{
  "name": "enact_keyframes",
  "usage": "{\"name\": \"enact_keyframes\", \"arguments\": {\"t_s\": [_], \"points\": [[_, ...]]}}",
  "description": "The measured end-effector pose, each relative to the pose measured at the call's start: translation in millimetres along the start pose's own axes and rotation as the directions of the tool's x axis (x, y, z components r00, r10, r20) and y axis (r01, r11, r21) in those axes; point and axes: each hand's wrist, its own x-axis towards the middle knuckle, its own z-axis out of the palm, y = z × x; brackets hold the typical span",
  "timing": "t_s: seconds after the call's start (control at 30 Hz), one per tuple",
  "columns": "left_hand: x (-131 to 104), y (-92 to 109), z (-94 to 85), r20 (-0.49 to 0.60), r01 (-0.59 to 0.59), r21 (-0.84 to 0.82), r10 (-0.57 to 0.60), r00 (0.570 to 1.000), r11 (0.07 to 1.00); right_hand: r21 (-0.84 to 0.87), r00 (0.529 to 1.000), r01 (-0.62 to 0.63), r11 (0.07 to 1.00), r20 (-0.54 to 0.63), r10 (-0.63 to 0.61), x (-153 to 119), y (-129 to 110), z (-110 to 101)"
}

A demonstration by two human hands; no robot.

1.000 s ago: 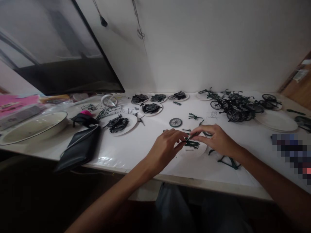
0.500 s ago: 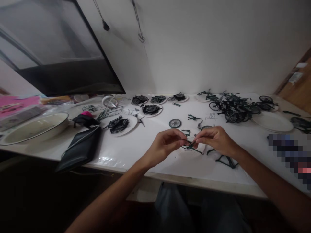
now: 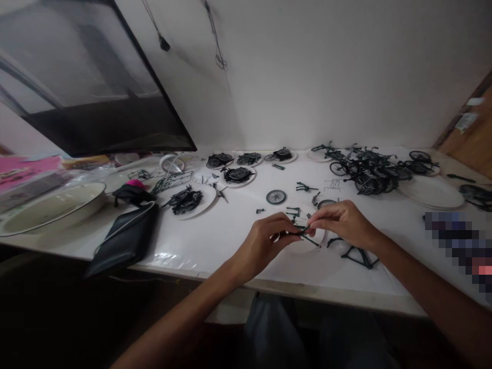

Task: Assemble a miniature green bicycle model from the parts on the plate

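Observation:
My left hand (image 3: 271,234) is closed, its thumb and fingers pinching a small dark green model bicycle part (image 3: 302,232). At the right end of that part, the fingertips of my right hand (image 3: 340,220) are closed on it too; its exact kind is hidden by the fingers. Below the hands lies a white plate (image 3: 303,246) with several small green parts on it. A toy spoked wheel (image 3: 276,197) rests behind my left hand, with a small dark piece (image 3: 260,210) nearby. Beside my right wrist lies a green toy bicycle frame (image 3: 360,257).
A pile of assembled toy bicycles (image 3: 371,169) stands at the back right, next to stacked white plates (image 3: 432,193). Plates with black bicycle parts (image 3: 187,201) lie to the left. An enamel basin (image 3: 54,210), a black pouch (image 3: 123,241) and a large screen (image 3: 100,87) occupy the left side.
My left hand has lowered a little and turned, and the held part has tilted. The small dark piece behind that hand has come into view. My right hand has hardly moved.

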Motion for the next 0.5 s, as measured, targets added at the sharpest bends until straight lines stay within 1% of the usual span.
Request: {"name": "enact_keyframes", "arguments": {"t_s": [0.13,0.17,0.23,0.3,0.37,0.43,0.5], "points": [[0.6,-4.7,-2.6,-0.038,-0.004,0.043,0.005,0.999,0.999,-0.038,1.000,0.004,0.999,0.002,-0.004,1.9,0.2,-2.0],[0.8,-5.6,-4.4,-0.049,0.007,0.059,-0.004,0.999,0.998,-0.065,1.000,0.014,0.998,-0.016,-0.015,2.5,0.6,-4.3],[1.0,-7.2,-8.8,-0.069,0.024,0.094,-0.017,0.998,0.995,-0.184,0.993,0.036,0.982,-0.103,-0.056,3.5,2.4,-12.0],[0.8,-8.1,-13.7,-0.086,0.032,0.132,-0.020,0.996,0.991,-0.377,0.968,0.028,0.926,-0.220,-0.119,4.6,6.5,-23.3],[0.3,-8.3,-18.2,-0.098,0.043,0.162,-0.027,0.995,0.986,-0.522,0.946,-0.012,0.853,-0.283,-0.160,6.7,12.6,-36.5],[0.1,-8.1,-21.8,-0.100,0.062,0.181,-0.044,0.994,0.982,-0.624,0.949,-0.034,0.781,-0.265,-0.170,11.4,19.4,-49.3],[0.4,-8.0,-24.1,-0.092,0.082,0.186,-0.066,0.994,0.979,-0.707,0.962,-0.001,0.707,-0.193,-0.192,20.1,25.2,-59.9]]}}
